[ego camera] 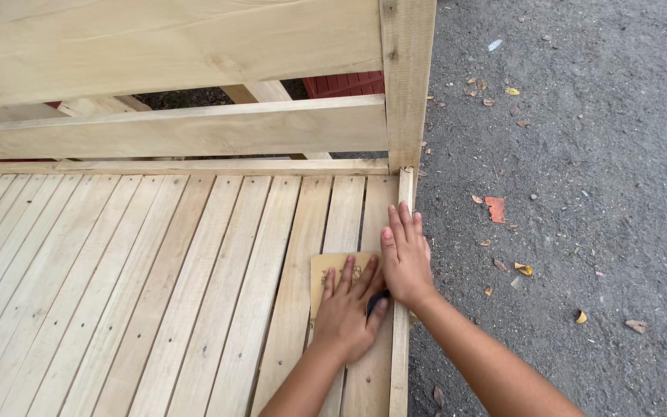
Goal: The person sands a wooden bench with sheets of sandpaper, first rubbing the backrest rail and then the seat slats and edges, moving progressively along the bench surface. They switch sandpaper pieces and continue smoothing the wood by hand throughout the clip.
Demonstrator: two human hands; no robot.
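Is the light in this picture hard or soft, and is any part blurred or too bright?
Head view: soft, even daylight; only a faint shadow under the left hand and right hand on the sandpaper. Slats and ground are sharp; the upper board looks pale, slightly washed out.

1. Outdoors, in flat, even daylight.
2. Rough grey gravelly ground (580,154) fills the right side, strewn with dry leaves (523,269) and a reddish scrap (496,208).
3. A pale slatted wooden deck (117,286) spans the left and near area.
4. Horizontal rails (179,130) and an upright post (407,77) rise at the far edge.
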